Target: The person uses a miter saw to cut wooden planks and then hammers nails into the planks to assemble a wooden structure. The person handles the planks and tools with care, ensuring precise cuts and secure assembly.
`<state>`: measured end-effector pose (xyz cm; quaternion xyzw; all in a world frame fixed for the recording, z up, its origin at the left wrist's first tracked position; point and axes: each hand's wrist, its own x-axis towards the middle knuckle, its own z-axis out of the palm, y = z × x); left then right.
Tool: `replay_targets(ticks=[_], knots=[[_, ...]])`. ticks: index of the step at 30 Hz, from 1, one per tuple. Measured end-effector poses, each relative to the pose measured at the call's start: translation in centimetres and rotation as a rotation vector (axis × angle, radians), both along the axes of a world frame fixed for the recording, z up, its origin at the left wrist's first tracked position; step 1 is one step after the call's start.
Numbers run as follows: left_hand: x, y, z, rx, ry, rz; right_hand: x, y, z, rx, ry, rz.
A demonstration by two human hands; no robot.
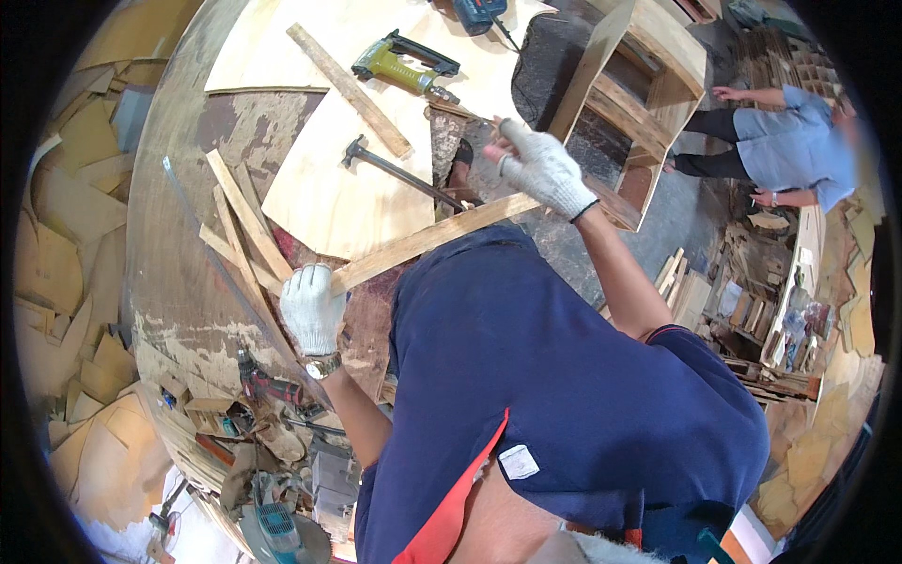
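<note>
A long wooden strip [432, 235] slants in front of my body, over the near edge of the workbench. My left hand [313, 305], in a white knit glove, is closed around its left end. At the strip's other end is my right hand [547, 171], gloved too, with its fingers apart and pointing left; the palm side is hidden. A hammer [399, 174] lies just beyond the strip on pale plywood sheets [310, 202]. Farther off rest a loose wooden slat [352, 92] and a green nail gun [404, 64].
Several narrow strips [246, 216] and a long metal straightedge [221, 263] lie left of my left hand. A drill [268, 383] sits nearer. A blue power tool [477, 14] is at the far edge. Right stands a wooden cabinet frame [629, 103], with another person [785, 141] beyond.
</note>
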<state>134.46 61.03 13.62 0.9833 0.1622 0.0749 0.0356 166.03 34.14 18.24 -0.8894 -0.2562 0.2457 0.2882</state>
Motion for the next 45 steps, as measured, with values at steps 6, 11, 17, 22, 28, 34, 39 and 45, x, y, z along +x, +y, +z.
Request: replay_targets(ticks=[6,11,17,22,28,34,39,45], knots=[[-0.2,-0.5,-0.1,0.033,-0.077,-0.04,-2.1,0.0,-3.2,-0.229,0.14,0.341],[-0.2,-0.9,-1.0,0.025,-0.096,-0.056,-3.4,0.4,-5.1,-0.239,0.272,0.352],[-1.1,-1.4,-2.6,-0.147,-0.003,-0.002,-4.4,-0.2,-4.4,-0.087,0.221,0.296],[-1.3,-1.7,-3.4,-0.165,0.031,-0.027,-4.6,-0.1,-3.8,-0.317,0.223,0.252],[-1.7,-1.5,-3.5,-0.173,0.093,0.005,-4.3,0.5,-3.0,-0.264,0.364,0.43],[-3.0,-2.5,-5.3,-0.39,0.328,0.026,-5.2,-0.2,-2.4,-0.222,0.119,0.597],[-2.6,-3.3,-6.8,-0.583,0.335,0.036,-4.5,0.2,-2.7,-0.326,0.089,0.766],[-2.4,-2.9,-5.3,-0.302,0.101,0.063,-2.5,-0.1,-3.9,-0.05,0.2,0.55]])
